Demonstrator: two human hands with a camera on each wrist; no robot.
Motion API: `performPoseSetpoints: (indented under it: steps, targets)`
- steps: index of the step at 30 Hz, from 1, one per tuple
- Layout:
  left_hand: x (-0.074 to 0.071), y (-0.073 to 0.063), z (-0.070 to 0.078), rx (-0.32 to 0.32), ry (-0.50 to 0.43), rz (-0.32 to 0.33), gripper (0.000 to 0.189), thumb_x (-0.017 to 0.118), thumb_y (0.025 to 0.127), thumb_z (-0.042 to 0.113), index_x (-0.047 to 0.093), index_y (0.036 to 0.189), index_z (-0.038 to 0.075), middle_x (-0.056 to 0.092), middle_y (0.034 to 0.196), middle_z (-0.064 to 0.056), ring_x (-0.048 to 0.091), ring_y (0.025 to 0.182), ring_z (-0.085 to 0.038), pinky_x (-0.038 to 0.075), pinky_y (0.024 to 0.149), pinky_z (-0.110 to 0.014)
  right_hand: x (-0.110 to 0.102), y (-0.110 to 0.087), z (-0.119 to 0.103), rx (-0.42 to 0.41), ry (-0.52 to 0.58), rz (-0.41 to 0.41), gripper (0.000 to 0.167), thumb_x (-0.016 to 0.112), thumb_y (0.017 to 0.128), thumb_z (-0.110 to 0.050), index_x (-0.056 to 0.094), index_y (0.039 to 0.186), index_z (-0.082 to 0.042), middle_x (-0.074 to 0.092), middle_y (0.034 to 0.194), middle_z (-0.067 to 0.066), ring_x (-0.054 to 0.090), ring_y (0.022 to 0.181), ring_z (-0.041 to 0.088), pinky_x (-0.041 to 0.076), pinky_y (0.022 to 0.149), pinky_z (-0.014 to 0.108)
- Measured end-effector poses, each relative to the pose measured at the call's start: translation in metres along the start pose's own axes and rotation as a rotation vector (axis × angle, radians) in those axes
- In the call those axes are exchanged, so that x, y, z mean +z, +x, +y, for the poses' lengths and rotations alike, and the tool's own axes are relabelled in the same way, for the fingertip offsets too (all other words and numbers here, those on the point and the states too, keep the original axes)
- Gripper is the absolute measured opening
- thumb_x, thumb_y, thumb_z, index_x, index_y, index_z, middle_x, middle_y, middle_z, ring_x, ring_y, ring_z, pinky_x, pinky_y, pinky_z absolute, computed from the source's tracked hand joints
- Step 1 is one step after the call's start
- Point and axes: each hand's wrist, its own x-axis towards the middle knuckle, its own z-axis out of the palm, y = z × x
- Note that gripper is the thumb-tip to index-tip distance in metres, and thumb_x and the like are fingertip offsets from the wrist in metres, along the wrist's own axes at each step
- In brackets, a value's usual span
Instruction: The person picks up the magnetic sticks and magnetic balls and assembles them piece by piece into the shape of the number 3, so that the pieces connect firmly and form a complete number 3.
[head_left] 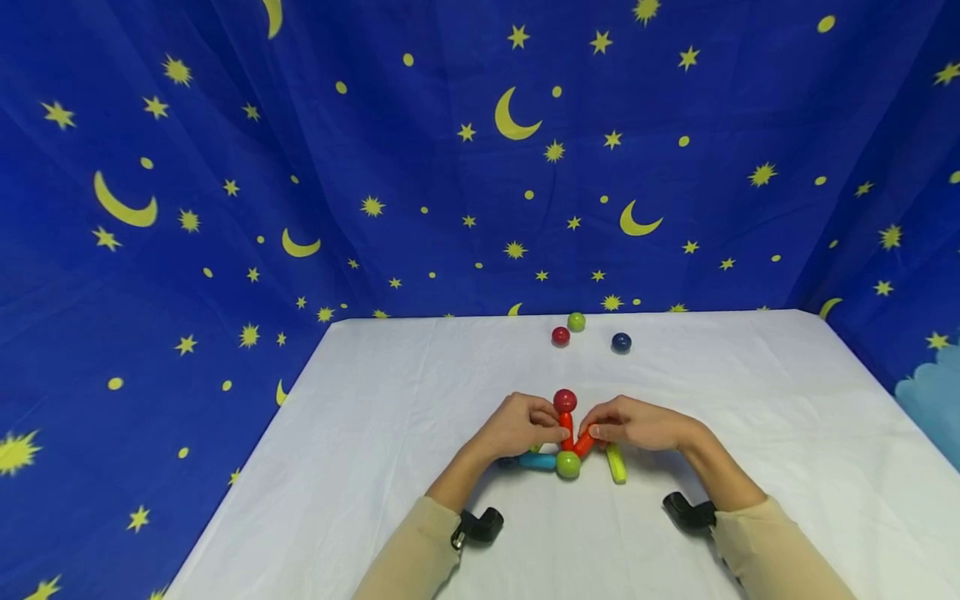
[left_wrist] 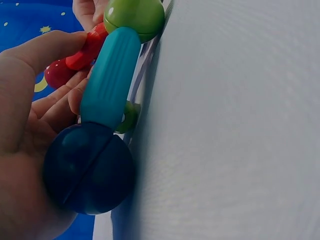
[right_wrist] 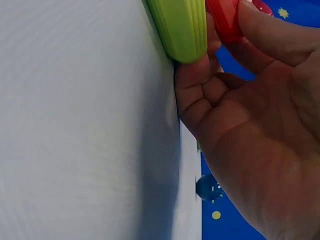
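My left hand [head_left: 523,423] pinches an upright red rod [head_left: 566,433], which carries a red ball [head_left: 565,400] on top. That rod stands over a green ball [head_left: 567,464] resting on the table. From the green ball a blue rod [left_wrist: 111,75] runs left to a dark blue ball [left_wrist: 90,167]. Between thumb and fingers, my right hand [head_left: 637,423] holds another red rod [head_left: 584,443], slanted, its lower end right at the green ball. A yellow-green rod [head_left: 617,463] lies below the right hand's fingers. Partly hidden behind the left fingers is a green piece [left_wrist: 129,117].
Toward the back edge of the white table [head_left: 420,367] lie a loose red ball [head_left: 561,336], a green ball [head_left: 576,322] and a dark blue ball [head_left: 621,342]. A blue curtain [head_left: 450,167] with yellow stars and moons surrounds the table's back and sides.
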Motion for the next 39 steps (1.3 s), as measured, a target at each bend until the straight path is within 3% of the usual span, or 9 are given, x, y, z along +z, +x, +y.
performPoseSetpoints:
  steps: [5,13,21,27,33,39]
  targets:
    - [0.0,-0.001,0.002,-0.018,0.033,-0.008,0.03,0.076,0.077,0.038,0.071,0.094,0.015,0.072,0.084,0.007,0.065,0.076,-0.002,0.051,0.072,-0.021,-0.001,0.0,0.002,0.065,0.059,0.051,0.027,0.042,0.1,-0.033,0.065,0.105,-0.02,0.065,0.088,0.006,0.059,0.081,0.02,0.045,0.079,0.032]
    - [-0.001,-0.003,0.003,-0.031,0.022,-0.002,0.032,0.076,0.076,0.039,0.071,0.097,0.014,0.073,0.085,0.007,0.065,0.079,-0.002,0.051,0.076,-0.023,-0.007,0.001,0.009,0.085,0.091,0.116,0.025,0.05,0.098,-0.031,0.063,0.112,-0.015,0.068,0.094,0.007,0.063,0.081,0.021,0.05,0.077,0.031]
    - [-0.001,-0.002,0.002,-0.05,0.02,0.001,0.031,0.077,0.075,0.04,0.072,0.094,0.016,0.073,0.083,0.008,0.065,0.077,-0.002,0.051,0.077,-0.023,-0.015,-0.005,0.017,0.123,0.205,0.396,0.037,0.067,0.086,-0.022,0.057,0.117,-0.006,0.065,0.107,0.01,0.061,0.095,0.022,0.051,0.082,0.026]
    - [0.0,-0.001,0.001,-0.044,0.028,-0.001,0.031,0.077,0.075,0.039,0.072,0.095,0.015,0.073,0.084,0.008,0.065,0.078,-0.001,0.051,0.077,-0.023,-0.017,-0.006,0.018,0.183,0.258,0.539,0.045,0.068,0.085,-0.027,0.057,0.126,-0.011,0.065,0.113,0.007,0.062,0.1,0.02,0.05,0.087,0.03]
    - [0.0,-0.001,0.002,-0.058,0.035,-0.004,0.031,0.077,0.075,0.04,0.071,0.095,0.016,0.072,0.084,0.008,0.065,0.078,-0.002,0.051,0.076,-0.023,-0.017,-0.001,0.016,0.132,0.391,0.589,0.056,0.068,0.086,-0.034,0.051,0.132,-0.005,0.061,0.118,0.012,0.068,0.096,0.018,0.054,0.087,0.037]
    - [0.0,0.0,0.002,-0.048,0.048,-0.01,0.031,0.077,0.074,0.041,0.072,0.094,0.018,0.072,0.082,0.009,0.065,0.076,0.0,0.05,0.075,-0.022,-0.014,0.008,0.012,0.098,0.421,0.633,0.059,0.068,0.086,-0.033,0.051,0.132,-0.001,0.063,0.114,0.008,0.07,0.091,0.016,0.054,0.085,0.042]
